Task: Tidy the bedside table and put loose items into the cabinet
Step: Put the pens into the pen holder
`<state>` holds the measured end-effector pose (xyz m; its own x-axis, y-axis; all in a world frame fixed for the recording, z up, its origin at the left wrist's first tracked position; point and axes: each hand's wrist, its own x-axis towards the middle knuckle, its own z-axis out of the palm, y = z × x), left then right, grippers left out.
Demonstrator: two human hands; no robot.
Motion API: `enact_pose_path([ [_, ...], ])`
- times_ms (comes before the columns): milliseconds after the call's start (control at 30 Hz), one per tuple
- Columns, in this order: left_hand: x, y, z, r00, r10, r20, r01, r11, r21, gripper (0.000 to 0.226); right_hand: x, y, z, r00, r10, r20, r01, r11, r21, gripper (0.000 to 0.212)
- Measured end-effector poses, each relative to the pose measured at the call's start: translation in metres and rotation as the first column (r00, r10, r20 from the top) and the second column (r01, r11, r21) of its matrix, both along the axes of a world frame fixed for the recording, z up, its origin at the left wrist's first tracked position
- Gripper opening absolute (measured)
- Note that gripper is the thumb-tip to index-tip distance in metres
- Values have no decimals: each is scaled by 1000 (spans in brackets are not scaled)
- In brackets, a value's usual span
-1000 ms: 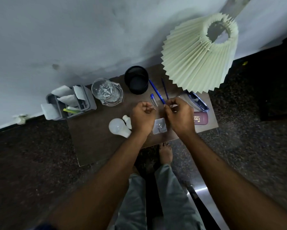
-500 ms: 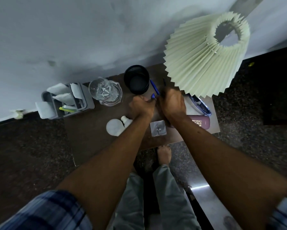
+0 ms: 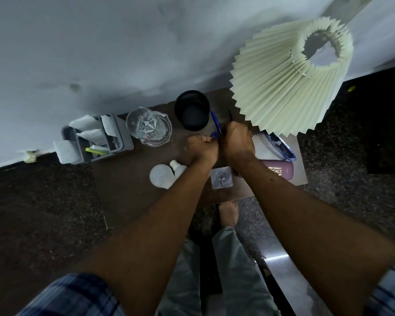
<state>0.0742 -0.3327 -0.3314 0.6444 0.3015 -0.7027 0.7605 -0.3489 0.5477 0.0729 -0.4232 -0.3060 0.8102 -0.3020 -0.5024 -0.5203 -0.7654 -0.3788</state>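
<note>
Two grips by the black cup (image 3: pixel 195 127): my left hand (image 3: pixel 200 148) pinches a blue piece (image 3: pixel 213 134), right hand (image 3: pixel 237 142) clasps a pen (image 3: pixel 230 114), presumably for stowing

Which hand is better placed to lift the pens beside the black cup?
Right, probably: the right hand touches blue pen and dark pen; the left hand pinches a small blue piece.

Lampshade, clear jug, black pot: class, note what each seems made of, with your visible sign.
Lampshade: likely paper or stiff fabric, matt cream; crisp even pleats.
Clear jug: glass or clear plastic, glossy; see-through, bright glints.
Black pot: unclear, plastic or metal; matt dark wall.
</note>
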Motion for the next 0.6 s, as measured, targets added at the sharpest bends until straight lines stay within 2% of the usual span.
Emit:
enact_pose_path([
  [100,-6,6,3,991,123,-45,-129,981,-146,17,-9,1,4,996,-81,28,78,991,108,18],
  [200,-15,14,12,960,263,-94,-279,893,-352,8,-24,4,8,987,-141,73,133,985,111,23],
  [367,-31,27,29,920,362,-147,-386,778,-496,34,-54,3,11,973,-187,134,142,946,291,10],
  [433,-34,33,32,914,375,-156,-396,735,-551,35,-66,0,11,974,-213,83,163,901,401,10],
  [533,-37,42,36,903,392,-178,-414,678,-608,30,-75,-2,13,952,-305,-16,254,762,595,15],
  [600,-38,48,39,894,405,-192,-429,646,-632,28,-79,-2,17,939,-338,-66,295,689,663,19],
])
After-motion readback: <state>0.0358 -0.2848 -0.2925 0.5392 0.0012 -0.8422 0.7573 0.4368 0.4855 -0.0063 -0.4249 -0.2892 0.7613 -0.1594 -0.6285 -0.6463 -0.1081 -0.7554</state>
